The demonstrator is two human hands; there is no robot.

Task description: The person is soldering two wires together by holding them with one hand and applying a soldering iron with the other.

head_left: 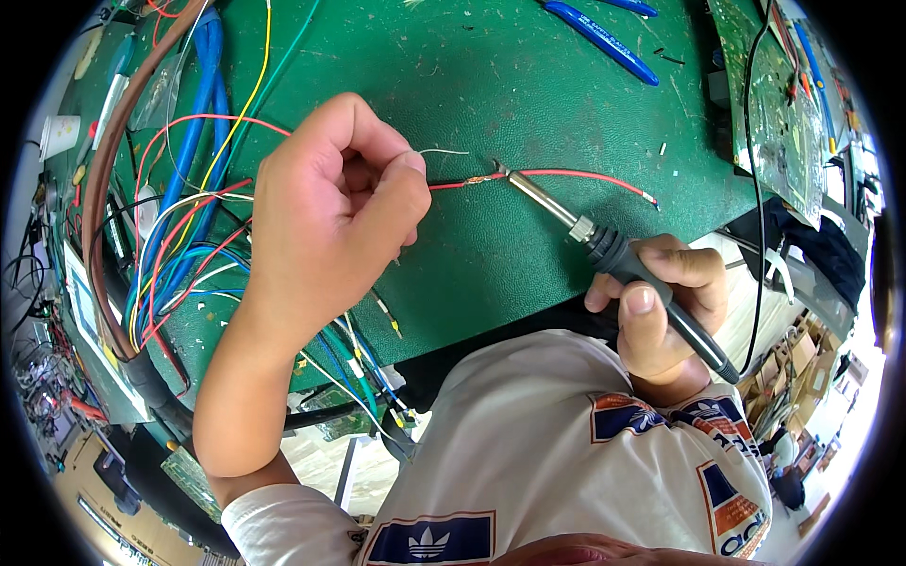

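My left hand (330,198) is closed, thumb and forefinger pinching a thin silvery solder wire (444,151) whose free end sticks out to the right. A red wire (576,174) runs out from beneath that hand across the mat. Partway along it lies a bare, twisted copper joint (479,179). In my right hand (679,292) is a soldering iron (618,259), gripped like a pen by its dark handle. Its tip is close beside the joint; whether they touch I cannot tell. The solder's end lies slightly above the joint, apart from it.
A green mat (528,255) covers the bench. Bundled coloured wires (189,255) and a thick brown cable (99,189) fill the left side. Blue-handled pliers (604,42) lie at the far right, near a circuit board (774,113). The iron's black cord (758,189) hangs at right.
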